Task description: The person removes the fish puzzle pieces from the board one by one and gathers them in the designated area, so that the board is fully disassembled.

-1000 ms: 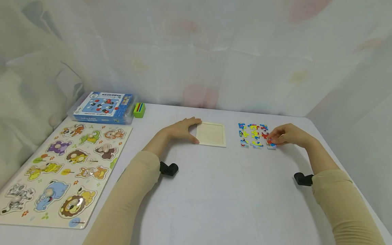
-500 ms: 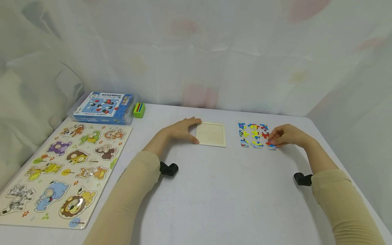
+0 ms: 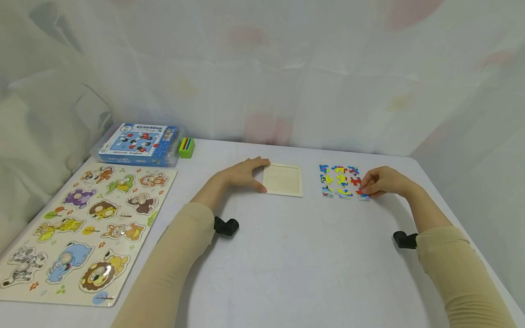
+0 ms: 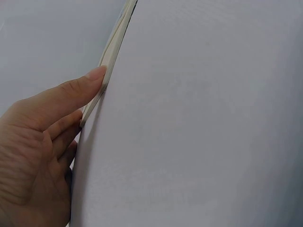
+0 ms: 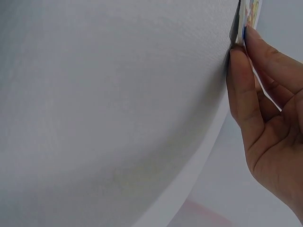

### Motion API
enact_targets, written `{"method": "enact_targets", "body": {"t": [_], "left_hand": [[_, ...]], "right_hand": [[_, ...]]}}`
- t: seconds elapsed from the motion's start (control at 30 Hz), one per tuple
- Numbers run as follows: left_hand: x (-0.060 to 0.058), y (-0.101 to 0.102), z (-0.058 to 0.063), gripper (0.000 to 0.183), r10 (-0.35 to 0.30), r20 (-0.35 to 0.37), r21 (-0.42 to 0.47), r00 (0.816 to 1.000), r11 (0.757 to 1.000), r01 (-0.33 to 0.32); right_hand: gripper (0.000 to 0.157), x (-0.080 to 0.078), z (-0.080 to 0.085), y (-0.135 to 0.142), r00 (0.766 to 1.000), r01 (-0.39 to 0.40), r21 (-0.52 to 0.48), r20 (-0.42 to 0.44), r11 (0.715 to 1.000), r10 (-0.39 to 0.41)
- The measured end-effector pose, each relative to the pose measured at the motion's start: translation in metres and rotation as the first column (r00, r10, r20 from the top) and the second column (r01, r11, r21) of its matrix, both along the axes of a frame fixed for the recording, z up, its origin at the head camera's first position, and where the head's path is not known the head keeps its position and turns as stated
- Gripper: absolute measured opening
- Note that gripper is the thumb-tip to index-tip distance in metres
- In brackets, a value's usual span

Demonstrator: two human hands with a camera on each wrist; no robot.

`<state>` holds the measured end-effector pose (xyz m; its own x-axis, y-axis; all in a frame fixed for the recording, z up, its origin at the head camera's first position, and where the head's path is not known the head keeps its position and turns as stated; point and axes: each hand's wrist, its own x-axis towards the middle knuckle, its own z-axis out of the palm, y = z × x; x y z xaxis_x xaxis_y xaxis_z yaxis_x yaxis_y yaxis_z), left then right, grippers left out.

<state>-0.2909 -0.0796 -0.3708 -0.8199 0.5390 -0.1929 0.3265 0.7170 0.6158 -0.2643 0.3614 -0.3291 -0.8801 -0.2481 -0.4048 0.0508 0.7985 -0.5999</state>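
Observation:
My left hand (image 3: 244,175) spans the left edge of a small, square wooden puzzle tray (image 3: 283,179), thumb at the near corner and fingers at the far one. In the left wrist view the thumb (image 4: 71,97) presses the edge of the tray (image 4: 111,52). To the right, several colourful jigsaw pieces (image 3: 342,180) lie in rows, slightly apart. My right hand (image 3: 387,181) pinches the near right jigsaw piece (image 3: 362,196), red and blue, between thumb and fingers. In the right wrist view the fingertips hold the piece's edge (image 5: 242,28).
A large animal peg puzzle board (image 3: 139,214) lies along the left side. Behind it stand a blue boxed molecule set (image 3: 135,145) and a small green block (image 3: 186,148) with coloured stripes. A white cloth hangs behind the table (image 3: 307,264).
The right hand has shifted the red and blue piece slightly, and it now lies flatter in its row. My left hand and the tray have stayed put.

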Motion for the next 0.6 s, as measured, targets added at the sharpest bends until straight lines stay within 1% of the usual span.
{"method": "enact_targets", "body": {"t": [0.2,0.33,0.47,0.53,0.6], "left_hand": [[0.000,0.000,0.001,0.095,-0.006,-0.004,-0.002,1.000,1.000,0.006],[-0.001,0.000,0.001,0.096,-0.007,-0.001,-0.008,1.000,1.000,0.007],[-0.001,-0.001,0.001,0.096,-0.016,0.000,-0.008,1.000,1.000,0.016],[-0.001,-0.001,0.002,0.094,-0.024,-0.007,0.005,1.000,1.000,0.024],[-0.002,0.000,0.004,0.092,-0.037,-0.035,0.002,0.999,0.999,0.037]], "right_hand": [[0.035,-0.001,0.001,-0.001,1.000,-0.011,0.021,-0.011,1.000,0.011],[0.036,-0.001,0.002,-0.003,0.999,-0.010,0.025,-0.048,1.000,0.011],[0.037,-0.001,0.005,-0.012,0.991,-0.001,0.037,-0.131,0.999,0.006],[0.039,0.000,0.008,-0.021,0.981,0.004,0.070,-0.195,0.998,0.010],[0.043,0.000,0.011,-0.031,0.963,0.012,0.106,-0.268,0.994,0.017]]}}
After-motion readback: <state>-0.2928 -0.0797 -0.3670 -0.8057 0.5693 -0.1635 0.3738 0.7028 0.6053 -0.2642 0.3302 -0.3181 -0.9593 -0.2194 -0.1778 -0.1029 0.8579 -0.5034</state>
